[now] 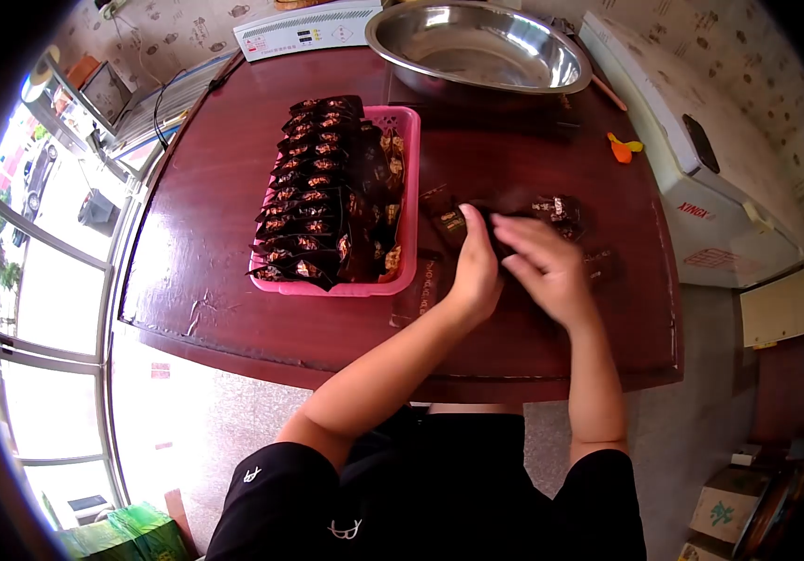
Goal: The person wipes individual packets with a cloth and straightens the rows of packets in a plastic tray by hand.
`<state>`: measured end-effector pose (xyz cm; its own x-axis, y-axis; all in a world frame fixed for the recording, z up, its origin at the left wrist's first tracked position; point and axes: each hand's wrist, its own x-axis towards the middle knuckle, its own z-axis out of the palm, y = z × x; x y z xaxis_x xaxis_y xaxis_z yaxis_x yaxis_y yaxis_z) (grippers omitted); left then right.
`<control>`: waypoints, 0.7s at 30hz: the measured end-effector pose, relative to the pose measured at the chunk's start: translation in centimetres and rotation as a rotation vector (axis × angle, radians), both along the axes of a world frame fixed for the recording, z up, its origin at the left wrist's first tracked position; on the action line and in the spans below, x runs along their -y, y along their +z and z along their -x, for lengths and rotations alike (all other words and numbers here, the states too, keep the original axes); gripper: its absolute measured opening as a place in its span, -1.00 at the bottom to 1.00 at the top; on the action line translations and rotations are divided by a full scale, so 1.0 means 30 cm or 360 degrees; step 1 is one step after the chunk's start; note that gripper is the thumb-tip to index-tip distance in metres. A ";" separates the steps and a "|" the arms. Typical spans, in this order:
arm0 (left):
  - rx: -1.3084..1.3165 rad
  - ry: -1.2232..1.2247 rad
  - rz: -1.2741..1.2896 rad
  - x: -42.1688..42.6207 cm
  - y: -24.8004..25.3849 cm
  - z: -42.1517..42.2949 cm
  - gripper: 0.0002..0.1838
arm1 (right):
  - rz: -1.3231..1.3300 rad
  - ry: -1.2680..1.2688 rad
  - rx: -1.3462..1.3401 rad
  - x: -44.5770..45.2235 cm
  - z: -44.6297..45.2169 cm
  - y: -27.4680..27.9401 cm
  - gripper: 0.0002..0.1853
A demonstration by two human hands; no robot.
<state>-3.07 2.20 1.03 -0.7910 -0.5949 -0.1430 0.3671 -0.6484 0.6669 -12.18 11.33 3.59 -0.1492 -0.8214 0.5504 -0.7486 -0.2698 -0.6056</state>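
Observation:
My left hand [479,269] is over the table right of the pink basket, thumb pointing up, closed around a dark printed packet [450,222] that is partly hidden. Close beside it, my right hand [551,271] is blurred by motion, its fingers stretched out and apart from the thumb. Around the hands lie more dark packets: one flat packet [417,292] by my left wrist, a crinkled shiny one [559,213] beyond my right hand, and another [598,266] to its right. The pink basket [409,201] holds rows of black packets [313,201] standing closely together.
A large steel basin [477,82] stands at the back of the dark red table [205,280], beside a white appliance [313,33]. Orange and yellow balloon-like pieces [622,148] lie near the right edge. A white chest freezer [729,196] borders the right side; glass doors [56,309] are left.

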 end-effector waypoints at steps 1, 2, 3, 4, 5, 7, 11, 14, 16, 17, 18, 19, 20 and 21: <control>-0.0038 -0.0113 -0.0115 0.024 -0.006 -0.003 -0.09 | 0.0019 -0.0084 -0.0181 0.031 -0.037 -0.009 -0.54; -0.0103 -0.0206 -0.0218 0.057 -0.055 0.004 -0.11 | 0.0034 -0.0169 -0.0358 0.050 -0.067 -0.020 -0.51; -0.0115 -0.0191 -0.0149 0.067 -0.051 -0.002 -0.11 | 0.0026 -0.0178 -0.0347 0.056 -0.071 -0.027 -0.51; -0.0135 -0.0187 -0.0078 0.069 -0.044 -0.002 -0.12 | 0.0038 -0.0206 -0.0390 0.059 -0.063 -0.029 -0.50; -0.0117 -0.0124 -0.0061 0.058 -0.035 0.002 -0.13 | 0.0049 -0.0245 -0.0440 0.058 -0.050 -0.030 -0.48; -0.0140 -0.0123 -0.0023 0.045 -0.001 0.003 -0.17 | 0.0105 -0.0335 -0.0334 0.064 -0.029 -0.051 -0.48; -0.0149 -0.0259 -0.0048 0.040 -0.024 0.009 -0.24 | 0.0345 -0.0712 0.0095 0.041 0.036 -0.080 -0.65; -0.0108 -0.0253 -0.0171 0.038 -0.018 0.003 -0.18 | 0.0567 -0.1047 0.0673 0.014 0.072 -0.057 -0.75; -0.0069 -0.0288 -0.0146 0.042 -0.010 -0.005 -0.18 | 0.0840 -0.0875 0.0990 0.003 0.040 -0.014 -0.78; -0.0095 -0.0289 -0.0149 0.043 -0.011 -0.004 -0.19 | 0.0792 -0.0702 0.0816 0.000 0.015 -0.023 -0.77; -0.0120 -0.0285 -0.0151 0.043 -0.010 -0.004 -0.21 | 0.0635 -0.0521 0.0517 0.001 -0.001 -0.029 -0.73; -0.0135 -0.0211 -0.0188 0.034 0.001 -0.004 -0.25 | 0.0512 -0.0317 0.0231 0.003 -0.020 -0.028 -0.67; -0.0062 -0.0048 -0.0048 0.032 -0.012 -0.009 -0.34 | 0.0319 -0.0181 -0.0203 0.017 -0.035 -0.023 -0.59; -0.0114 -0.0088 -0.0081 0.040 -0.023 -0.016 -0.38 | 0.0240 -0.0261 -0.0341 0.041 -0.063 -0.033 -0.57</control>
<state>-2.58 1.00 0.33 -0.8316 -0.5436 -0.1137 0.3756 -0.7013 0.6058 -10.29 10.10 2.59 -0.1402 -0.7027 0.6975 -0.8960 -0.2097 -0.3914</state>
